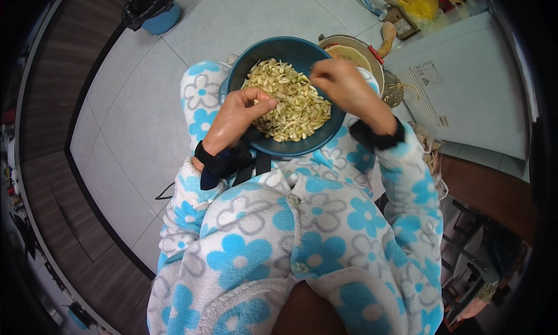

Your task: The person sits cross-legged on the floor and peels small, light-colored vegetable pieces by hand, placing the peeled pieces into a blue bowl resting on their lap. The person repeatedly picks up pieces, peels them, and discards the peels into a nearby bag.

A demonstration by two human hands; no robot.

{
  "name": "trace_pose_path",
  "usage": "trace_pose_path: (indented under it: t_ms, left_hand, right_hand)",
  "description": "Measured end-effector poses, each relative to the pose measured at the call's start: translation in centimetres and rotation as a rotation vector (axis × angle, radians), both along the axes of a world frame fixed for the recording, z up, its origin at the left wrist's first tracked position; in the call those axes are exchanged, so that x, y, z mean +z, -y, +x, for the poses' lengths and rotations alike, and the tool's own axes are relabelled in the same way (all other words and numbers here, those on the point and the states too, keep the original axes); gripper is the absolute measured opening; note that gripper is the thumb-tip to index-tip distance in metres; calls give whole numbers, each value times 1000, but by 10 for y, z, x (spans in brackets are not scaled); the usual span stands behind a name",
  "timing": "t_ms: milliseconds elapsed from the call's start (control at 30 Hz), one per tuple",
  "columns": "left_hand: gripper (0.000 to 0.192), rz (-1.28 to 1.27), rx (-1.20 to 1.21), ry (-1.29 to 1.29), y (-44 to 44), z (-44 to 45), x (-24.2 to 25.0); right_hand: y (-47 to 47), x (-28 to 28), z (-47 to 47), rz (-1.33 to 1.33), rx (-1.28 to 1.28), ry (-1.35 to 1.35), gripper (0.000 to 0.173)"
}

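A dark blue plastic basin point(293, 150) rests on my lap. Many small, pale yellow-green pieces, like peeled vegetable bulbs point(301, 110), are heaped in it. Over the basin's left part is my left hand point(239, 115), thumb tip brought near the curled forefinger. Whether anything small is pinched there is hidden. My right hand point(338, 82), blurred, hangs over the upper right rim with its fingers curled inward; I cannot make out anything in it. Black bands circle both wrists.
Right of the basin stands a metal bucket point(375, 75) with a pale yellow basket point(348, 56) inside. A ribbed squash point(393, 89) sits beside a white appliance panel point(471, 82). A blue bin point(162, 20) with a black liner is at upper left, near dark cabinets point(52, 117).
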State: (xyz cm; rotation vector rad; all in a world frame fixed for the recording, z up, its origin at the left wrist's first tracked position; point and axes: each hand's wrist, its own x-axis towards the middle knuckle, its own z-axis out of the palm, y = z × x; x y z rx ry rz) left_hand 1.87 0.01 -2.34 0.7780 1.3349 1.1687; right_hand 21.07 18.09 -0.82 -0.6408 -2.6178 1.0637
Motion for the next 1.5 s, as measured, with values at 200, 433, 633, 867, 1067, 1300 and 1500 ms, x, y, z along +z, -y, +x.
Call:
trace_pose_path:
  t_ms: [200, 433, 633, 867, 1067, 1300, 1500]
  left_hand:
    - [14, 46, 56, 21, 4, 2, 2]
    - [20, 41, 102, 55, 5, -3, 3]
    - [19, 74, 118, 20, -2, 3, 10]
    - [14, 115, -22, -107, -8, 7, 11]
    - [19, 96, 69, 46, -7, 9, 14]
    - [17, 93, 47, -3, -5, 13, 25]
    - [13, 120, -1, -42, -7, 14, 22]
  right_hand:
    - [0, -67, -66, 553, 182, 213, 10]
    - [-6, -63, -73, 360, 156, 226, 10]
    - [9, -1, -41, -312, 137, 48, 14]
    - [36, 21, -23, -562, 122, -93, 8]
    - [40, 28, -14, -725, 82, -199, 3]
    - [39, 33, -8, -713, 65, -181, 4]
    - [54, 30, -19, -448, 40, -263, 7]
